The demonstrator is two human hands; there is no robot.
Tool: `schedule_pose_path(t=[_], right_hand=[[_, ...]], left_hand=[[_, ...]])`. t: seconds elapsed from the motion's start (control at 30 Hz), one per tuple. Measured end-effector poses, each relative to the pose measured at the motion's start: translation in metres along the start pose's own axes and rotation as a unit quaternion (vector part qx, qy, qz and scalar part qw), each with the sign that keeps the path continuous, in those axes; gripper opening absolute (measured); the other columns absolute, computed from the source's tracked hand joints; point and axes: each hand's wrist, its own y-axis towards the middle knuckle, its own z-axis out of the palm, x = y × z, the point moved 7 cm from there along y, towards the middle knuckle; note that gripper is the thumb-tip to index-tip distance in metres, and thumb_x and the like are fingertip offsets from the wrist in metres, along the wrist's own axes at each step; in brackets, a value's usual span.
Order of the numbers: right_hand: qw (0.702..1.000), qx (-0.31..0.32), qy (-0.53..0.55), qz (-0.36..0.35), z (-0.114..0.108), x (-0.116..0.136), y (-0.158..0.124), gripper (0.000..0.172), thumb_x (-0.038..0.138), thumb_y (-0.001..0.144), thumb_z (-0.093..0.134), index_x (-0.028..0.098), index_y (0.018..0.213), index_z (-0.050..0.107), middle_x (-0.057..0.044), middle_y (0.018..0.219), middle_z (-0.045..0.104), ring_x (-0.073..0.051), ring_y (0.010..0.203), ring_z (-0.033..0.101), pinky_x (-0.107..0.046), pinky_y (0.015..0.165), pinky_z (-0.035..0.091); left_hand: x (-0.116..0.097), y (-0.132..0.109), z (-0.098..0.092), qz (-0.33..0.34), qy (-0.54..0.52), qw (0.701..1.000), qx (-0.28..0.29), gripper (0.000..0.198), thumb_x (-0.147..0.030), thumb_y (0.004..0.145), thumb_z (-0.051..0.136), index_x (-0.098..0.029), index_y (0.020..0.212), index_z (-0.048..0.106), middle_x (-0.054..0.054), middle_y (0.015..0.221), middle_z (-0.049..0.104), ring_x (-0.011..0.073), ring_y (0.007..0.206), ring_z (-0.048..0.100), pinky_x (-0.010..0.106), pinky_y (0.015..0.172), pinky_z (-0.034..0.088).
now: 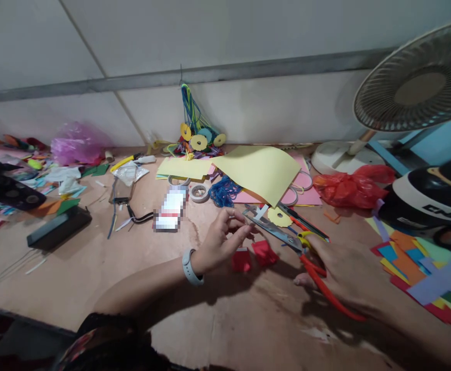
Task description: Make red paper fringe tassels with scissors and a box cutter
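Note:
My right hand is closed round the handles of a pair of scissors with red and yellow grips, blades pointing left and away. A small white strip lies against the blades near their tips. Beside those tips is my left hand, its fingers curled and the thumb drawn towards them; anything between the fingertips is too small to make out. Below the blades, two small red pieces lie on the table. A yellow scalloped paper disc sits just behind the scissors.
Behind my hands are yellow paper sheets, a tape roll, blue string and a phone. Coloured paper scraps and a red plastic bag lie right, near a fan. A black box stands left.

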Motion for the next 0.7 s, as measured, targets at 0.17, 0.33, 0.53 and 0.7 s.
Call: schedule_pose_path(t=[0.17,0.33,0.53,0.7], right_hand=[[1.000,-0.003,0.004,0.006,0.0010,0.0019,-0.0005,0.048,0.068,0.077,0.063,0.024,0.089,0.050,-0.007,0.073,0.066,-0.029,0.066,0.063,-0.032,0.055,0.032],[0.999,-0.008,0.028,-0.029,0.0029,0.0030,0.0004,0.047,0.066,0.077,0.063,0.022,0.086,0.050,-0.005,0.069,0.063,-0.025,0.062,0.062,-0.029,0.052,0.031],[0.999,-0.014,0.014,-0.045,-0.0004,0.0050,-0.0004,0.042,0.064,0.081,0.060,0.022,0.086,0.054,-0.005,0.067,0.064,-0.025,0.060,0.061,-0.030,0.053,0.033],[0.999,-0.009,-0.016,-0.032,0.0028,0.0007,-0.0018,0.050,0.072,0.078,0.059,0.023,0.085,0.053,-0.004,0.066,0.064,-0.026,0.059,0.061,-0.029,0.053,0.029]], left_hand=[[0.0022,-0.0030,0.0015,-0.002,0.023,1.000,0.003,0.023,-0.036,0.096,0.059,-0.020,0.101,0.044,0.006,0.093,0.071,0.0152,0.084,0.072,0.028,0.075,0.056],[0.0003,-0.0036,0.0029,-0.005,0.024,1.000,0.003,0.024,-0.036,0.095,0.060,-0.020,0.100,0.043,0.005,0.090,0.070,0.0151,0.082,0.072,0.027,0.074,0.055],[-0.0011,-0.0037,0.0042,-0.009,0.021,1.000,0.007,0.023,-0.035,0.096,0.060,-0.020,0.099,0.042,0.006,0.090,0.069,0.0145,0.081,0.071,0.027,0.073,0.054],[0.0000,-0.0032,0.0039,-0.014,0.021,1.000,0.002,0.025,-0.036,0.095,0.061,-0.020,0.098,0.042,0.006,0.090,0.068,0.0142,0.080,0.070,0.026,0.072,0.054]])
